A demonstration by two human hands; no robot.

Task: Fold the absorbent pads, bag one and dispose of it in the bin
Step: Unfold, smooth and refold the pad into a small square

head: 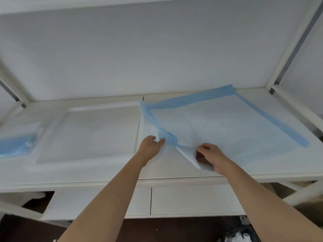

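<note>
Nearest, the right hand [208, 155] grips the lifted near-left corner of the blue-edged absorbent pad [227, 126]; just left of it, the left hand [150, 145] pinches the pad's folded blue edge. Beyond both hands the pad spreads across the white worktop [97, 131], bare surface lying leftward.

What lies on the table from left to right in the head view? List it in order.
Folded blue pad → flat white pad → left hand → right hand → blue right border of the open pad.
</note>
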